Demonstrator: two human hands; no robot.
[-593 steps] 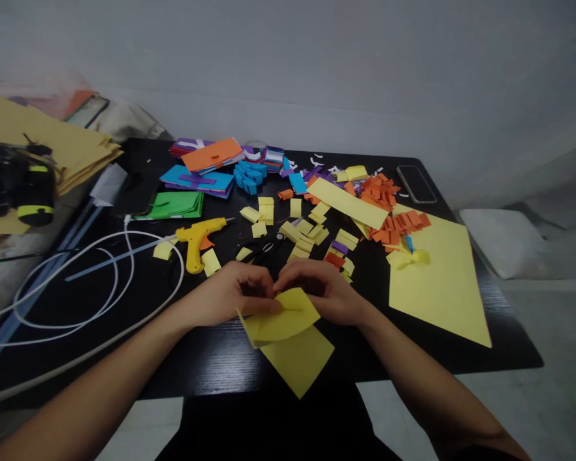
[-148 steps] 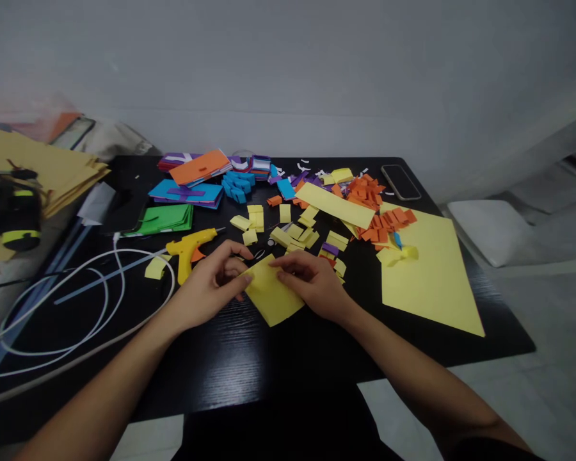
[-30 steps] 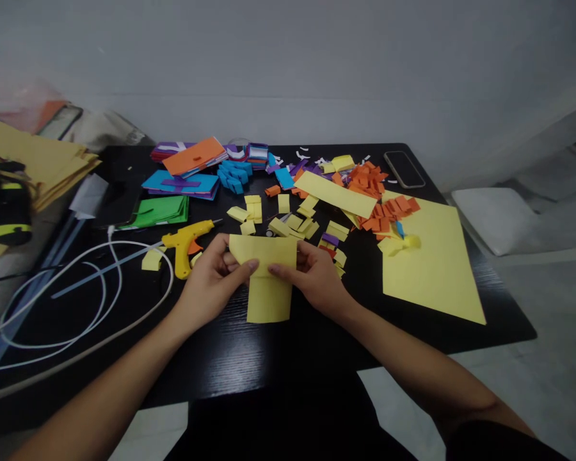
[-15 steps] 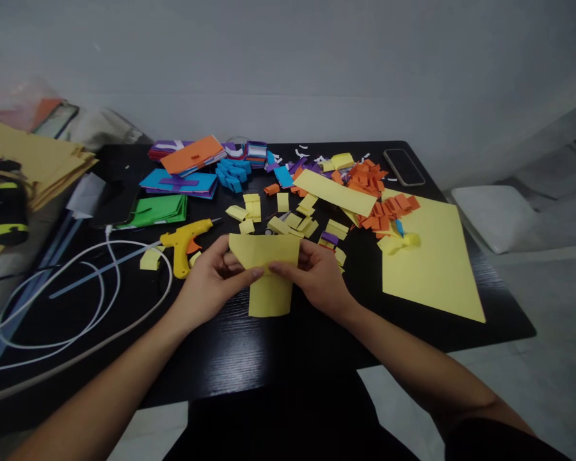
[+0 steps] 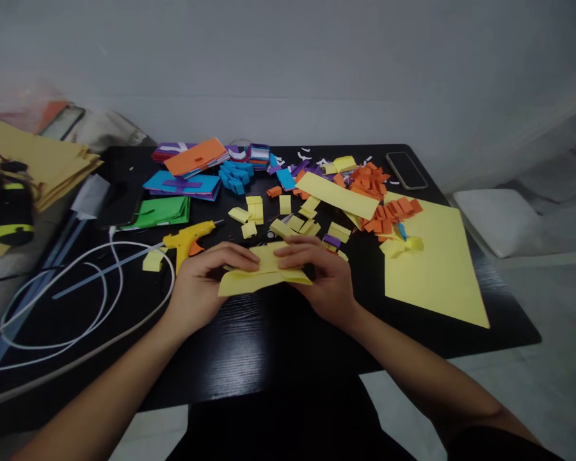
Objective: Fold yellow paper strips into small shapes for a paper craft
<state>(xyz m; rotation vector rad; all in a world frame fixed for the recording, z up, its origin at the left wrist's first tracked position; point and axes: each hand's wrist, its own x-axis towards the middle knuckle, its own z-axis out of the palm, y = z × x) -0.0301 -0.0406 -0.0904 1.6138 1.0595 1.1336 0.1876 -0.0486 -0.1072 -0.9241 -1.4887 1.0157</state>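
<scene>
A folded piece of yellow paper point(image 5: 249, 282) is held between both hands over the black table. My left hand point(image 5: 206, 275) grips its left side, fingers on top and thumb hidden below. On the right side, my right hand point(image 5: 324, 275) pinches it the same way, fingertips close to the middle. One flap of the paper spreads toward me. Just beyond the hands lie several small folded yellow paper pieces point(image 5: 284, 205). Close to my left hand rests a yellow glue gun point(image 5: 188, 240), its nozzle pointing right.
Folded green paper point(image 5: 163, 210), blue paper point(image 5: 182, 182) and orange paper point(image 5: 196, 155) packets lie at the back left. Orange paper pieces point(image 5: 396, 211) overlap a large yellow sheet point(image 5: 436, 269) on the right. A phone point(image 5: 406, 170) lies behind it. White cable point(image 5: 110, 301) loops at left.
The yellow paper has turned over, its lower part now folded up and a flap opening toward me. My fingers have moved from beneath to on top of it.
</scene>
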